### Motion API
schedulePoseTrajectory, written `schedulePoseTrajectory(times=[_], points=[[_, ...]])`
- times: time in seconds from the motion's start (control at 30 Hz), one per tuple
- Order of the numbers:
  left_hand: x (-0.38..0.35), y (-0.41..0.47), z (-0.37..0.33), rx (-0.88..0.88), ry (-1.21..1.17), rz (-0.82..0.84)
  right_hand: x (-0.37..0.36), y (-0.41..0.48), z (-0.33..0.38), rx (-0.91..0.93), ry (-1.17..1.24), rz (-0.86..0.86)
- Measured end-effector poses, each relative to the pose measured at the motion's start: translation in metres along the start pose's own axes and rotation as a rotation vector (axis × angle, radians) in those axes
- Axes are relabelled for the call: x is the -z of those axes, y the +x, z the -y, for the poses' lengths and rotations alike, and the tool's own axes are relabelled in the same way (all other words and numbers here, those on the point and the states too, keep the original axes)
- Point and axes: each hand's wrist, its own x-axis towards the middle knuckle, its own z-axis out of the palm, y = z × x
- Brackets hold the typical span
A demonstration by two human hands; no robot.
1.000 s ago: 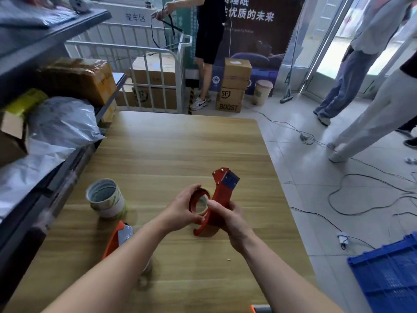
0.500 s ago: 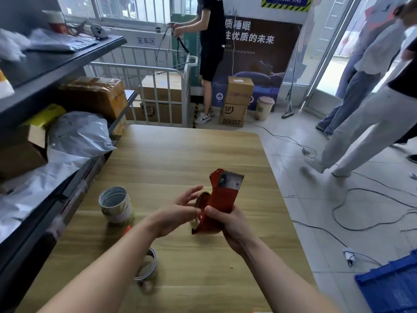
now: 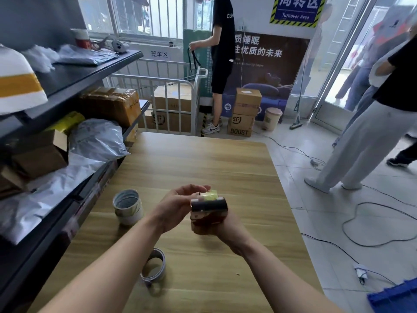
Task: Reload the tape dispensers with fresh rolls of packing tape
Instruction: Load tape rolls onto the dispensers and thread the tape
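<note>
Motion blur smears the tape dispenser [image 3: 208,211], seen end-on, and the roll inside cannot be made out. It hides the fingers of the right hand [image 3: 229,232] holding it. Whether the left hand [image 3: 178,206] pinches its top is unclear. The left forearm partly covers a tape ring [image 3: 163,266].
</note>
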Motion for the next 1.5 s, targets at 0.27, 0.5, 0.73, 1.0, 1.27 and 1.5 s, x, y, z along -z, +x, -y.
schedulePoseTrajectory(times=[0.27,0.5,0.73,1.0,1.27,1.5], points=[[0.003,-0.009,-0.009,0.139,0.281,-0.097,-0.016,0.001,0.004,0.04,-0.183,-0.024],[0.014,-0.016,-0.012,-0.011,0.253,0.028,-0.017,-0.003,0.01,0.09,-0.366,-0.033],[0.018,-0.014,-0.019,-0.057,0.379,0.046,-0.019,-0.01,0.022,0.124,-0.628,-0.047],[0.018,-0.011,-0.022,-0.055,0.553,-0.003,-0.027,-0.012,0.025,0.232,-0.73,-0.058],[0.014,-0.011,-0.021,-0.209,0.693,-0.107,-0.028,-0.009,0.023,0.2,-0.75,-0.073],[0.022,-0.005,-0.024,-0.269,0.757,-0.246,-0.031,-0.011,0.026,0.158,-0.714,-0.019]])
